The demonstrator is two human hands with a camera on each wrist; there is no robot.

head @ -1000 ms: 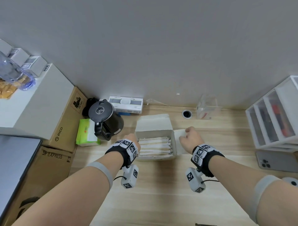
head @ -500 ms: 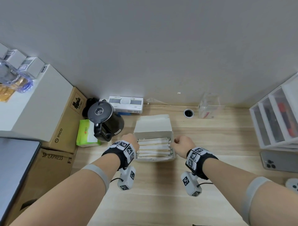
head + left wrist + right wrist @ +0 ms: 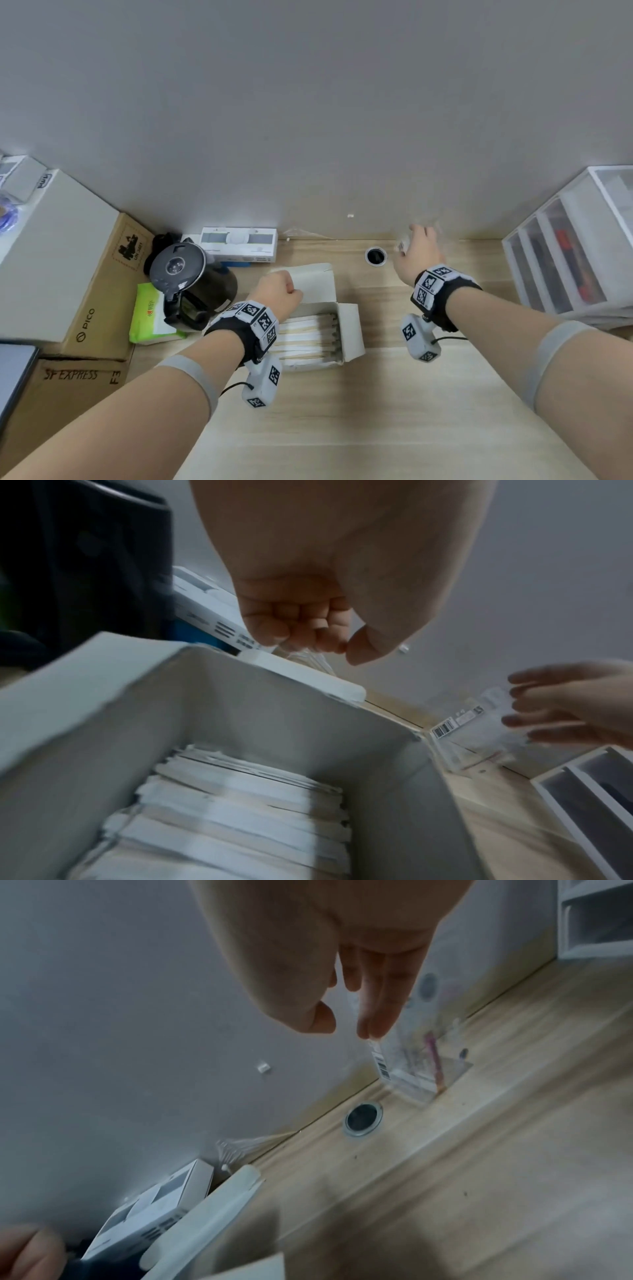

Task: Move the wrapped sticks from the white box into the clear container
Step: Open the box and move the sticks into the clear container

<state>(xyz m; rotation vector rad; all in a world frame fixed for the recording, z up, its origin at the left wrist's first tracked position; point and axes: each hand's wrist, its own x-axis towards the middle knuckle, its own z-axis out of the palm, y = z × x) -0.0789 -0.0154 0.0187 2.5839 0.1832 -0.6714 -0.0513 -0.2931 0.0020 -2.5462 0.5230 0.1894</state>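
Observation:
The white box stands open at the middle of the desk, its lid folded back. Wrapped sticks lie side by side in it, also seen in the left wrist view as wrapped sticks. My left hand hovers over the box's back edge as a fist; its fingers are curled and hold nothing. My right hand is at the clear container by the wall. Its fingers are straight, with the tips at the container's upper edge and the thumb apart. The container is blurred and partly hidden.
A black kettle and a green tissue pack stand left of the box. A white carton lies by the wall, a cable hole beside it. Cardboard boxes fill the left, a white drawer unit the right.
My right hand left the box's right flap and moved up and right to the clear container. My left hand shifted from the box's left side to above its back edge.

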